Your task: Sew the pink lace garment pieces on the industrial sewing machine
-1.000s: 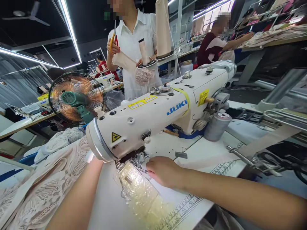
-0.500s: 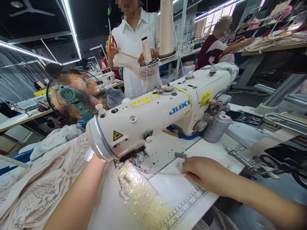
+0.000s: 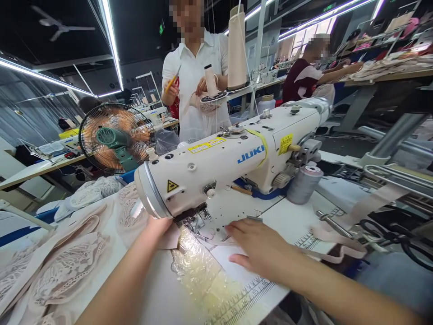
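Note:
My left hand [image 3: 158, 225] reaches behind the needle end of a white sewing machine [image 3: 216, 162]; the machine head hides its fingers. Just beside that hand lies a piece of beige fabric [image 3: 171, 238], running toward the presser foot [image 3: 199, 222]. My right hand [image 3: 253, 239] is palm down over the machine bed, open, with fingers stretched toward the needle area and the thumb apart. Under its fingertips lies a thin pale strip [image 3: 214, 245], only partly visible. A beige elastic band [image 3: 341, 253] passes from the metal guide [image 3: 333, 223] toward my right wrist.
Plastic-wrapped yellowish padding [image 3: 199, 275] covers the front of the bed, beside printed ruler marks [image 3: 257, 289]. Lace garments [image 3: 67, 271] lie at left. A grey thread cone [image 3: 304, 185] stands at right. Beyond the machine are a fan [image 3: 117, 137] and a standing person [image 3: 198, 85] holding scissors [image 3: 173, 81].
My right hand has moved left toward the needle and its fingers have opened out. My left hand and beige fabric now show beside the machine head. The standing person's scissors have lowered.

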